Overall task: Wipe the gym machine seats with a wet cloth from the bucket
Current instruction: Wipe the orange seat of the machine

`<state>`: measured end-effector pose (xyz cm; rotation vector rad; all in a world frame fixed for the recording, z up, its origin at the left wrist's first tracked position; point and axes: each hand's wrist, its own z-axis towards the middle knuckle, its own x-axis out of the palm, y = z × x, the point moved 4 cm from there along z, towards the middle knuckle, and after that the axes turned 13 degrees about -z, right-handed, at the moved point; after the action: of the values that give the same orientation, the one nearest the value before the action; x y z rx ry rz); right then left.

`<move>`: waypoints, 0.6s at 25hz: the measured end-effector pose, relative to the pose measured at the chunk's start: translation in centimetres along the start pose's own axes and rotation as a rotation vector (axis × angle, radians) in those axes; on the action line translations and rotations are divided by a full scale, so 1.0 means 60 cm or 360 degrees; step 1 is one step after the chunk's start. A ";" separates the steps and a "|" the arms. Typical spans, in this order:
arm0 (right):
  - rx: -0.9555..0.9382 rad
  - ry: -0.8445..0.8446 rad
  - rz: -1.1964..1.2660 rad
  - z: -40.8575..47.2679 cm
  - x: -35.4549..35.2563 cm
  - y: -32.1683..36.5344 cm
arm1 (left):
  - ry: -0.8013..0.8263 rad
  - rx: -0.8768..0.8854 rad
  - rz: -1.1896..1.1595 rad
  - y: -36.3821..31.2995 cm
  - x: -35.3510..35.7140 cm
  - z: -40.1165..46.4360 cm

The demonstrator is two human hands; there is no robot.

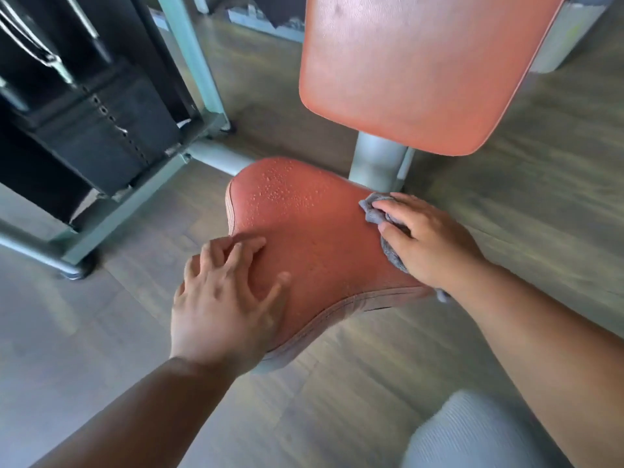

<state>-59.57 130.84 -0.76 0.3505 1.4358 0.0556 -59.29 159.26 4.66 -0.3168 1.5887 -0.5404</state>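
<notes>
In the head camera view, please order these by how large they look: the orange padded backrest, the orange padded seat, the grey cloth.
1. The orange padded backrest, cut off by the frame's top edge.
2. The orange padded seat, close behind; both hands cover part of it, so this ranking is unsure.
3. The grey cloth, clearly smallest, mostly hidden under the right hand.

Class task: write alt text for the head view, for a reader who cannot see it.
A person's right hand presses a grey cloth on an orange gym seat beaded with water drops, while the left hand rests flat on its near side. An orange backrest stands behind.
</notes>
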 end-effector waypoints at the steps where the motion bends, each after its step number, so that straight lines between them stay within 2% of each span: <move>1: 0.0037 0.0051 -0.0047 0.020 0.003 -0.001 | -0.0018 0.0006 -0.0011 0.001 0.001 0.000; 3: 0.0024 0.0096 -0.0171 0.037 0.005 0.022 | -0.0078 -0.0001 -0.0089 0.007 0.004 -0.003; 6: -0.0383 -0.0062 -0.0182 -0.013 -0.005 0.095 | -0.0105 -0.0037 -0.0120 0.007 0.006 -0.003; 9: -0.0686 -0.0173 -0.0251 -0.089 -0.013 0.079 | -0.0081 -0.0080 -0.0097 0.001 0.002 -0.006; 10: -0.0659 -0.0199 -0.0181 -0.084 -0.014 0.048 | -0.0084 -0.0085 -0.0083 0.000 0.004 -0.007; 13: -0.0100 -0.0032 0.0040 -0.014 -0.011 -0.007 | -0.0151 -0.0083 -0.0099 0.000 0.006 -0.004; 15: -0.0117 0.0055 -0.0227 0.003 -0.003 0.051 | -0.0160 -0.0084 -0.0096 0.001 0.008 -0.002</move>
<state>-58.92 133.64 0.26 0.1871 1.4855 -0.0011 -59.43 159.07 4.21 -0.4263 1.5018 -0.5216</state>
